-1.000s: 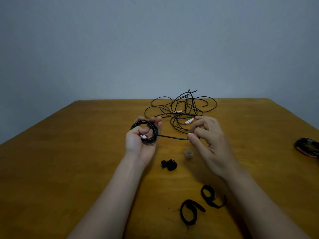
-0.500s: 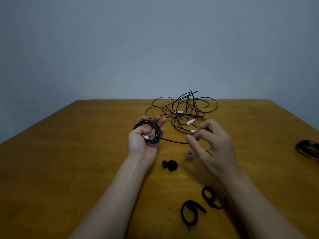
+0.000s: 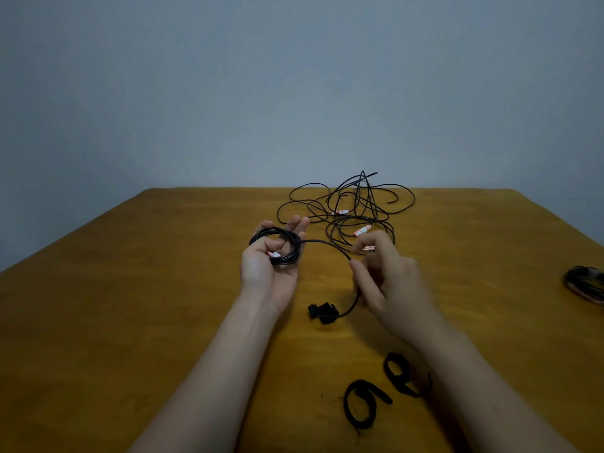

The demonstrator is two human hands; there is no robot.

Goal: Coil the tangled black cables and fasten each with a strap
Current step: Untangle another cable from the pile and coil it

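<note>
My left hand (image 3: 271,269) holds a small coil of black cable (image 3: 277,245) wound round its fingers, palm up. From the coil a loose strand (image 3: 327,245) arcs to the right, and my right hand (image 3: 389,282) pinches it between thumb and fingers. Below that pinch the strand drops to the table beside a small black strap (image 3: 322,312). A tangle of black cables (image 3: 353,207) with white and red tags lies further back. Two looped black straps (image 3: 362,403) (image 3: 400,374) lie near me, partly under my right forearm.
The wooden table (image 3: 130,322) ends at a grey wall behind the tangle. A bundled cable coil (image 3: 586,284) sits at the right edge of the view.
My right hand has slid down along the strand toward me, so the strand now bows in an arc and hangs to the table. The small pale ring near it is now hidden.
</note>
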